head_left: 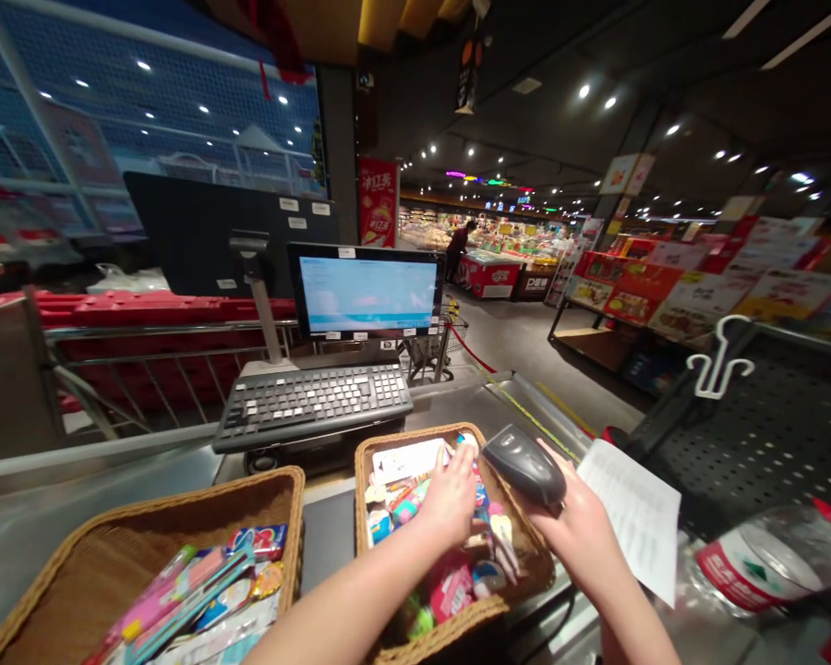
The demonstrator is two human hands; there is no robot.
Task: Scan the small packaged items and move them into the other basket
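Observation:
My right hand [582, 517] is wrapped round a dark handheld barcode scanner [526, 465], held over the right rim of a woven basket [481, 610]. Inside that basket lie many small packaged goods, among them a white card package [407, 460] and a pink-red packet [450, 586]. My left hand [451, 491] reaches in among them, its fingers stretched toward the far right corner and touching the goods; it holds nothing that I can make out. To the left, a second woven basket [48, 554] contains a small blue and red packet [259, 540] and several long, colourful packages.
Behind the baskets are a black keyboard [319, 397] and a lit monitor [370, 294]. A printed paper sheet [633, 517] and a large clear bottle [768, 563] with a red cap are on the right. White hooks [720, 365] hang on a perforated panel. A person [457, 249] stands far back.

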